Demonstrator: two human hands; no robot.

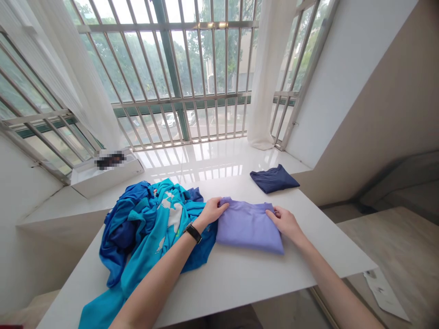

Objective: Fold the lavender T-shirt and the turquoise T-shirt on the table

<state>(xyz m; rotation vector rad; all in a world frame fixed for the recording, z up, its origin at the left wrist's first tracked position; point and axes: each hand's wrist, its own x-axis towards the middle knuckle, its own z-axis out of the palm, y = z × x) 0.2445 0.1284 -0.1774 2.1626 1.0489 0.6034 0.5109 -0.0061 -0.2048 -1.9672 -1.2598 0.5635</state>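
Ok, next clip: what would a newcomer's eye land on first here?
The eye goes first to the folded lavender garment near the middle of the white table, with the left hand and right hand on its two sides. Just left of it lies a crumpled heap of blue and turquoise clothes, and a folded navy garment sits farther off toward the large barred window.

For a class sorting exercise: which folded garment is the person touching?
The folded lavender garment under the left hand and right hand; the folded navy garment lies farther off, untouched.
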